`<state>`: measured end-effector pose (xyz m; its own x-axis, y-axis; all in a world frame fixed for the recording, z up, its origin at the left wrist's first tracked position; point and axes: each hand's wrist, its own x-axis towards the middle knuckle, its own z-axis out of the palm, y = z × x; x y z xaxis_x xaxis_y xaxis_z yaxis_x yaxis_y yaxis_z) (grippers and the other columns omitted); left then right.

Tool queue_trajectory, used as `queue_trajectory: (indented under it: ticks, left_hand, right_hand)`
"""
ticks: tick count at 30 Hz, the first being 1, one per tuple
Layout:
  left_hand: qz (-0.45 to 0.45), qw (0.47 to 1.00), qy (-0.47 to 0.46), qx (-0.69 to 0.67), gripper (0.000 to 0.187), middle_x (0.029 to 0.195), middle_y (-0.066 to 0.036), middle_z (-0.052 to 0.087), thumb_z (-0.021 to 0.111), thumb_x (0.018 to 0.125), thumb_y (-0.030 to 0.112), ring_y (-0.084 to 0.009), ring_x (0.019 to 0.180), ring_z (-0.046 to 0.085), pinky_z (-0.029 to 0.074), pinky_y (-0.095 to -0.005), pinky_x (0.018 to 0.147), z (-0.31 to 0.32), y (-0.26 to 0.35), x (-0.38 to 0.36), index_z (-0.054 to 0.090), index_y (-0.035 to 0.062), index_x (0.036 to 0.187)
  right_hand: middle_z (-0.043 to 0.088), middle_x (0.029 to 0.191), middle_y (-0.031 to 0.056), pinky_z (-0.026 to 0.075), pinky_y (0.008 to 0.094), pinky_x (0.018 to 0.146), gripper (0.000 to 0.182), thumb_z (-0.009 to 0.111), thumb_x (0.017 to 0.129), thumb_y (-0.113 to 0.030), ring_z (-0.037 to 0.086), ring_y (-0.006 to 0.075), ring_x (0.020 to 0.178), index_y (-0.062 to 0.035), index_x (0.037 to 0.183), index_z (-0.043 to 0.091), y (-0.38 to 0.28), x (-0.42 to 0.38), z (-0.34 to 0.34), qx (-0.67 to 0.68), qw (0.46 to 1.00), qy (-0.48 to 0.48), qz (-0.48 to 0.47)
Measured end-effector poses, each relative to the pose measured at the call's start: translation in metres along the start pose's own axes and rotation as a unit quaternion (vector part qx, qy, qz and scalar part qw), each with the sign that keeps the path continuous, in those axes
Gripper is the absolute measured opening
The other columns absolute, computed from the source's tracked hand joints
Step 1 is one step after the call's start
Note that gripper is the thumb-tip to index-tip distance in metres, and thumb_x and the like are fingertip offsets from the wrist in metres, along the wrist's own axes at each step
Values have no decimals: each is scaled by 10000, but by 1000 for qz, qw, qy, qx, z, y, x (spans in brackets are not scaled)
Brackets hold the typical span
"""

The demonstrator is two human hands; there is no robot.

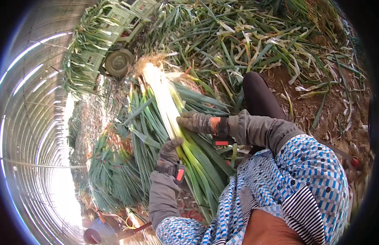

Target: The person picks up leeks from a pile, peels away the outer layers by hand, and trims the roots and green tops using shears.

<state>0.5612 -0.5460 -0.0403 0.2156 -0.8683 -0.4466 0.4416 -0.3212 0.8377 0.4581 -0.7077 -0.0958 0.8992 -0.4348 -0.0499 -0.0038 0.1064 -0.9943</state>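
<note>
Both my hands wear grey-brown work gloves with wrist straps. My left hand (169, 152) clasps a thick bunch of green onions (167, 100) from one side. My right hand (194, 121) lies over the same bunch a little nearer its white stalks. The stalks end in pale roots toward the top of the view, and the green leaves run down past my blue patterned apron (304, 171). The view is tilted sideways.
More bundled green onions (111, 171) lie heaped beside the bunch. A green cart with a wheel (118, 62) stands loaded behind. Loose leaves cover bare soil (316, 106). A greenhouse tunnel roof (30, 122) arches at the left. Another person (95, 230) is at the bottom left.
</note>
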Motion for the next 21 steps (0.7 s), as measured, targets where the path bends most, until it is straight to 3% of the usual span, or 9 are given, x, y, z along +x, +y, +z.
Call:
queue_trajectory:
  ticks: [2, 4, 7, 9, 11, 13, 14, 18, 21]
  left_hand:
    - [-33, 988, 39, 148, 296, 986, -140, 613, 560, 877, 168, -240, 835, 627, 535, -374, 772, 2, 15, -4, 537, -49, 1076]
    - [-21, 993, 36, 107, 353, 1003, -158, 608, 565, 866, 163, -254, 850, 630, 532, -397, 787, -14, 13, -15, 496, -72, 1121]
    - [-103, 986, -106, -79, 756, 1042, -219, 600, 738, 656, 142, -335, 964, 602, 490, -455, 883, 2, 37, -30, 379, -47, 1293]
    - [-105, 985, -112, -83, 766, 1019, -220, 600, 743, 650, 151, -339, 939, 606, 500, -458, 846, 13, 47, -50, 379, -43, 1296]
    - [-124, 984, -102, -81, 719, 970, -201, 602, 742, 664, 175, -327, 875, 612, 514, -433, 778, 34, 56, -72, 412, -17, 1274]
    - [-154, 971, -87, -162, 667, 988, -205, 602, 727, 691, 148, -320, 897, 612, 515, -426, 789, 36, 42, -91, 420, -14, 1260]
    - [-155, 976, -54, -140, 648, 994, -209, 601, 718, 704, 137, -317, 902, 613, 518, -426, 786, 34, 36, -98, 420, -16, 1258]
    - [-150, 978, 48, -137, 579, 1012, -217, 600, 685, 749, 104, -306, 911, 618, 526, -425, 777, -25, -31, -139, 420, -22, 1248]
    - [-136, 978, 21, -154, 572, 1008, -212, 602, 681, 761, 121, -301, 900, 624, 532, -417, 768, 5, -37, -136, 418, -20, 1248]
  right_hand:
    - [619, 1044, 155, 431, 387, 873, 531, 404, 897, -512, 587, 247, 958, -53, 1069, 608, -31, 12, -19, 177, 974, -142, 25]
    - [584, 1127, 175, 400, 429, 934, 600, 360, 896, -571, 542, 270, 1065, -72, 1180, 537, -51, 36, -19, 383, 895, -227, -26]
    - [512, 1269, 153, 353, 486, 987, 969, 379, 726, -805, 510, 277, 1127, -47, 1329, 392, -87, 83, -25, 474, 815, -326, -71]
    - [612, 1038, 101, 402, 417, 934, 604, 424, 846, -609, 556, 214, 996, -49, 1024, 565, -127, 97, -32, 603, 731, -307, -87]
    - [617, 998, 94, 430, 413, 898, 540, 503, 839, -554, 574, 220, 950, -37, 982, 569, -101, 184, -46, 414, 849, -89, -316]
    - [612, 1001, 114, 480, 409, 825, 438, 627, 828, -403, 605, 253, 851, -6, 998, 554, -123, 147, -76, 601, 777, -139, -122]
    - [612, 1000, 118, 482, 406, 820, 428, 622, 832, -392, 606, 252, 853, -8, 1007, 552, -129, 141, -100, 601, 783, -121, -104]
    - [613, 994, 132, 490, 394, 800, 389, 600, 846, -345, 606, 251, 860, -15, 1044, 545, -123, 115, -216, 231, 949, 37, -212]
    - [613, 990, 143, 496, 385, 785, 364, 583, 856, -311, 607, 251, 865, -21, 1071, 539, -119, 68, -304, -189, 949, 155, -201]
